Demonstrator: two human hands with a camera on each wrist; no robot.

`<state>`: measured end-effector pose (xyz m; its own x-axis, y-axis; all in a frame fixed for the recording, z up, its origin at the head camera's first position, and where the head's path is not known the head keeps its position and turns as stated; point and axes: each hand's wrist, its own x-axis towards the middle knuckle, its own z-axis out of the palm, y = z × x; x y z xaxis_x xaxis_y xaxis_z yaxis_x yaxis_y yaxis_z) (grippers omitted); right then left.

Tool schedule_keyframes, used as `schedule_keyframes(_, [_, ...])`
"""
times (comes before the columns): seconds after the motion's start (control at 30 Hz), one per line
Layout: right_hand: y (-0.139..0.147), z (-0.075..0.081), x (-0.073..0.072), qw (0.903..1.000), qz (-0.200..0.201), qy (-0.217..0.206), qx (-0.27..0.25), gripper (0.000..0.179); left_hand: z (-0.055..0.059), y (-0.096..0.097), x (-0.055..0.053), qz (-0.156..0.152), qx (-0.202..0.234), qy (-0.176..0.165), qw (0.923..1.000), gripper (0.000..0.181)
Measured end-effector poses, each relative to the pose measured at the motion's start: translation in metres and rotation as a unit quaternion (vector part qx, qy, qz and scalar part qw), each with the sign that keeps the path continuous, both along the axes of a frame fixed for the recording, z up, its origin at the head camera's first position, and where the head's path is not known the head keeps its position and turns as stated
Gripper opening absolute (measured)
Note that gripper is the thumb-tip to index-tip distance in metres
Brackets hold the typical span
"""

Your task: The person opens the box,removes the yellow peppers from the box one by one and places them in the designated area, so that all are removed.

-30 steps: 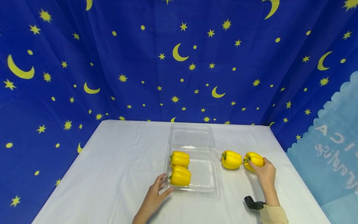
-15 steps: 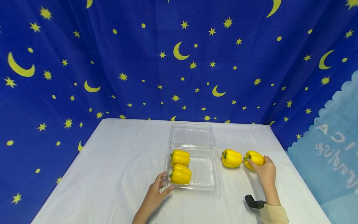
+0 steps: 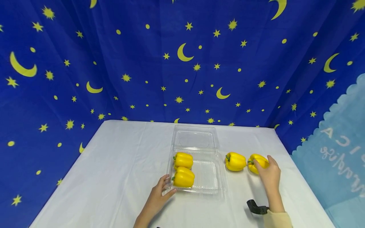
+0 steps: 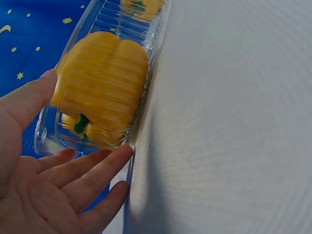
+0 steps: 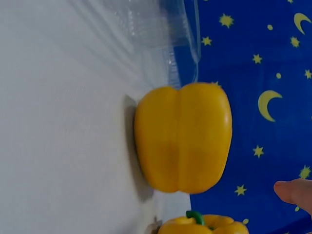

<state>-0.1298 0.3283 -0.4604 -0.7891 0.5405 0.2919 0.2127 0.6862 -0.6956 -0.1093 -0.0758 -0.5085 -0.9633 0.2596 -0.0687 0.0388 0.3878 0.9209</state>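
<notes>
A clear plastic clamshell box (image 3: 208, 186) lies with its lid folded back, holding two yellow bell peppers, a rear one (image 3: 183, 160) and a front one (image 3: 183, 177). My left hand (image 3: 157, 198) touches its near left corner with extended fingers and thumb, as the left wrist view shows too. Right of the box lie two more yellow bell peppers, one nearer the box (image 3: 235, 161) and one farther right (image 3: 255, 163). My right hand (image 3: 269, 175) is spread at the farther one, its thumb in front of it. One raised fingertip (image 5: 292, 192) stands clear of the peppers in the right wrist view.
A white cloth (image 3: 122, 171) covers the table. Blue curtains (image 3: 142, 63) with moons and stars rise behind and at the left. A light blue panel (image 3: 336, 158) hangs at the right. A black wrist device (image 3: 256, 207) juts from my right wrist.
My right index finger has lifted slightly off the far right pepper. The left hand stays at the box corner, and the peppers keep their places.
</notes>
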Motion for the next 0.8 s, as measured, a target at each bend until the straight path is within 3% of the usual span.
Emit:
schedule_keyframes(0.43, [-0.036, 0.018, 0.004, 0.9980, 0.027, 0.054, -0.018, 0.060, -0.001, -0.001, 0.000, 0.002, 0.008, 0.006, 1.0000, 0.068])
schedule_keyframes(0.8, [-0.064, 0.026, 0.006, 0.9967, 0.055, 0.056, -0.019, 0.056, -0.001, 0.000, 0.000, 0.002, 0.005, 0.007, 1.0000, 0.068])
